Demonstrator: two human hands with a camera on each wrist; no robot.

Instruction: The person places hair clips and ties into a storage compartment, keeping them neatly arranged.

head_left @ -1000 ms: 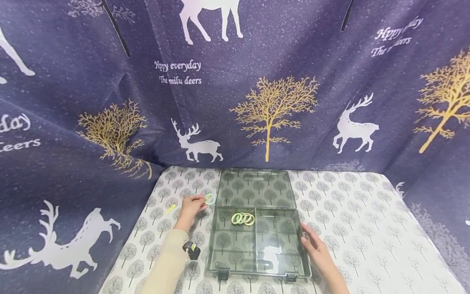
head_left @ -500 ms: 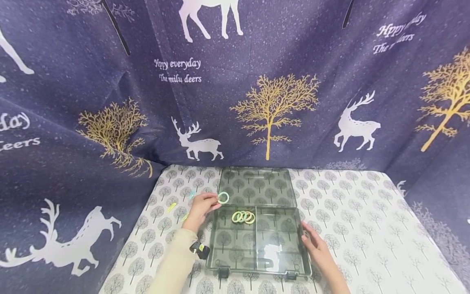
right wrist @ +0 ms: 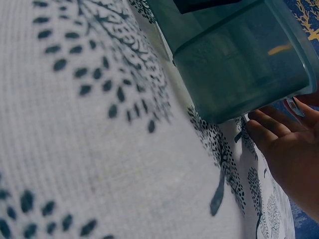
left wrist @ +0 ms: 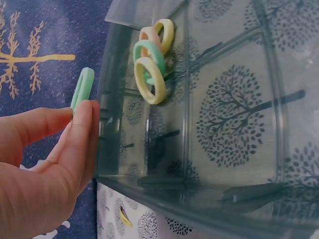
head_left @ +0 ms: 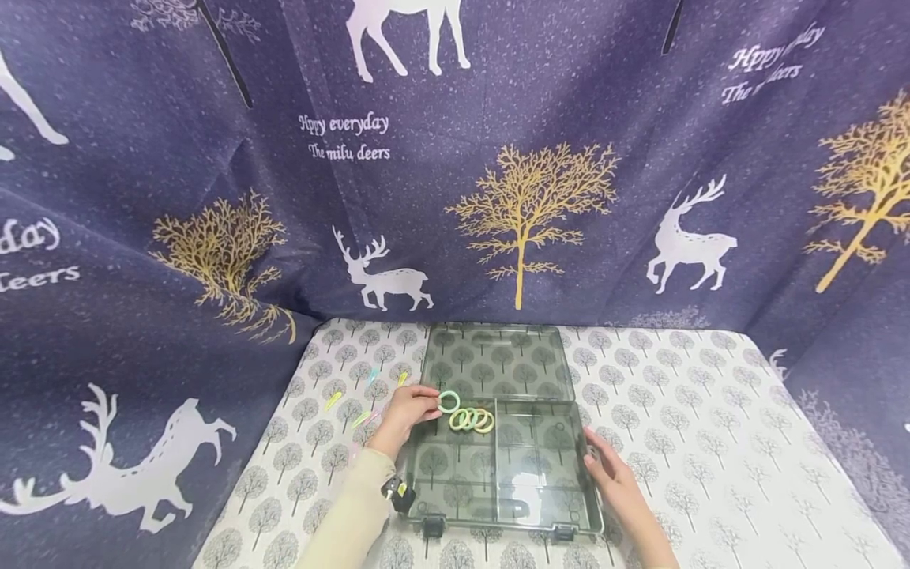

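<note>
My left hand (head_left: 407, 415) pinches a mint-green hair tie (left wrist: 84, 84) between thumb and fingertips. It hangs over the back left corner of a clear grey-green plastic box (head_left: 495, 466). Inside the box's left compartment, several pastel hair ties (left wrist: 138, 79) lie overlapping in a row along the back wall: yellow, green and peach. The held tie is just left of that row in the head view. My right hand (head_left: 617, 482) rests against the box's right side, fingers extended along the outer wall and thumb near the rim.
The box's lid (head_left: 498, 363) lies folded back behind it. Left of the box are small hair clips: yellow (head_left: 334, 400), blue (head_left: 373, 376) and several others. A tree-print cloth (head_left: 704, 466) covers the table, and a dark deer-print curtain (head_left: 455, 197) hangs behind.
My left hand has carried the green hair tie rightward from the cloth beside the box to the box's back left corner, uncovering clips. The right hand stays at the box's side.
</note>
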